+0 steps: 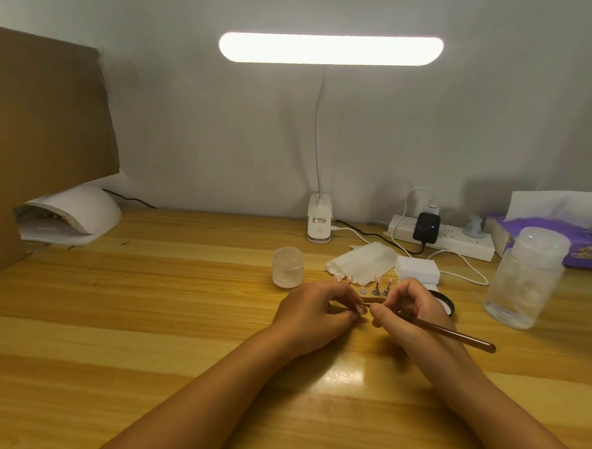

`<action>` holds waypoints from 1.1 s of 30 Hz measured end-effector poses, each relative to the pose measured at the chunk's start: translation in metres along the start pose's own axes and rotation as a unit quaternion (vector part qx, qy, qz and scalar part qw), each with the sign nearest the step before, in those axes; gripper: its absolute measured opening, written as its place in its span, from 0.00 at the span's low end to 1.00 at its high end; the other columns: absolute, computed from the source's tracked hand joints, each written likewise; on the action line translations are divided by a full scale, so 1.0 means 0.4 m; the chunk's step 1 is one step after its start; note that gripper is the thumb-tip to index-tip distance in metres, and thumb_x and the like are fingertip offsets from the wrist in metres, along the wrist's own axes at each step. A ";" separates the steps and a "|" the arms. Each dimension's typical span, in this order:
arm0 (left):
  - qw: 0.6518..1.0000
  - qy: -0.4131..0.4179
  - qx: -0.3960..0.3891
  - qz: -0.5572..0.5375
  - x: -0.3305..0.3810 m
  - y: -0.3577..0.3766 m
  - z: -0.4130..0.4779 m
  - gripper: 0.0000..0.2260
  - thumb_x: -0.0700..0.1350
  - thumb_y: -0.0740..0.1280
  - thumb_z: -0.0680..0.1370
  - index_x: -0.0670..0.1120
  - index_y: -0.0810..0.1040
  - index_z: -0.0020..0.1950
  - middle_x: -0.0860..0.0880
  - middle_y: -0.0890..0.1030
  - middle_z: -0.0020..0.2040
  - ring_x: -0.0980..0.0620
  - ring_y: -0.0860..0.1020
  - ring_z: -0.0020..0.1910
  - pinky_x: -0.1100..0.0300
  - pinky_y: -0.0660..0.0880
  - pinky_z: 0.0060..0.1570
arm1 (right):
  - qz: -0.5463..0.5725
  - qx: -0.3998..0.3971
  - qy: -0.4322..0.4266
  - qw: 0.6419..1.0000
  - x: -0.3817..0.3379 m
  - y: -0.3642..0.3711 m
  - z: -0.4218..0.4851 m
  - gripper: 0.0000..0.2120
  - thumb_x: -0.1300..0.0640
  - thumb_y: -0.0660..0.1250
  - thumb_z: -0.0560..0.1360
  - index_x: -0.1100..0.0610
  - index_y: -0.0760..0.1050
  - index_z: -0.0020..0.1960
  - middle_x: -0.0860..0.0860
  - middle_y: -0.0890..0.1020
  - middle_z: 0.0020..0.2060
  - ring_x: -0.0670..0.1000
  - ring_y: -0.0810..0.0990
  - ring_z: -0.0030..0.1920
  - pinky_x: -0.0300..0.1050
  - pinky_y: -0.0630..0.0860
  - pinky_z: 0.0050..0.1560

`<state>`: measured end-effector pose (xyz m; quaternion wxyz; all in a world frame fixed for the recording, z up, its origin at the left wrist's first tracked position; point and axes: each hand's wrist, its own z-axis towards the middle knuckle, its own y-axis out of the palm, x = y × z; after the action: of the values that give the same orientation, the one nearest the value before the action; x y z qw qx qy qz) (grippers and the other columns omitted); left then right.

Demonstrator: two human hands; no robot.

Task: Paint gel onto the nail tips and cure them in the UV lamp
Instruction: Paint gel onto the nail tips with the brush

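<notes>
At a wooden worktop (146,302) under a lit desk lamp (330,49), a person's right hand (410,309) holds a brush (453,334) to a nail tip (361,309) pinched in the left hand (312,311).

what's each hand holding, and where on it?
Right hand grips the brush near its front end, pen-style, with the long handle free behind. Left hand pinches what looks like a nail tip; where on it is hidden.

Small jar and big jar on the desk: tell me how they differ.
The small jar is squat and cloudy; the big jar is far taller, wider and clearer-walled. The small jar stands beyond the left hand; the big jar stands far right. Both are upright, round and translucent.
</notes>
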<state>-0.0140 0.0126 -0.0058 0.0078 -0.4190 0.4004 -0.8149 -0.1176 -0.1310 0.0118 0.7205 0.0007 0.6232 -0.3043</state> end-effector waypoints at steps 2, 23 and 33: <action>1.000 -0.003 -0.002 0.002 -0.001 0.000 0.000 0.06 0.46 0.71 0.75 0.59 0.81 0.46 0.59 0.84 0.48 0.62 0.79 0.49 0.54 0.78 0.49 | -0.017 -0.013 -0.003 1.000 -0.001 0.001 0.002 0.08 0.54 0.72 0.72 0.54 0.73 0.44 0.54 0.83 0.38 0.55 0.82 0.41 0.55 0.80 0.44; 1.000 -0.014 -0.008 0.007 0.006 -0.005 -0.002 0.05 0.48 0.71 0.75 0.59 0.81 0.46 0.60 0.83 0.48 0.62 0.79 0.51 0.52 0.79 0.52 | -0.018 -0.022 0.002 1.000 0.005 0.002 0.006 0.07 0.54 0.70 0.74 0.55 0.73 0.45 0.57 0.82 0.39 0.52 0.80 0.33 0.47 0.78 0.32; 1.000 -0.011 -0.002 0.026 0.012 -0.005 -0.004 0.07 0.49 0.71 0.76 0.63 0.78 0.43 0.63 0.82 0.48 0.66 0.76 0.45 0.67 0.69 0.41 | -0.006 0.006 0.021 1.000 0.010 0.001 0.007 0.04 0.60 0.68 0.73 0.59 0.74 0.44 0.60 0.79 0.36 0.54 0.76 0.35 0.52 0.76 0.38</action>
<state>-0.0175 0.0136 -0.0018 0.0328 -0.4175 0.4133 -0.8086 -0.1149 -0.1336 0.0086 0.7052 0.0073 0.6364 -0.3123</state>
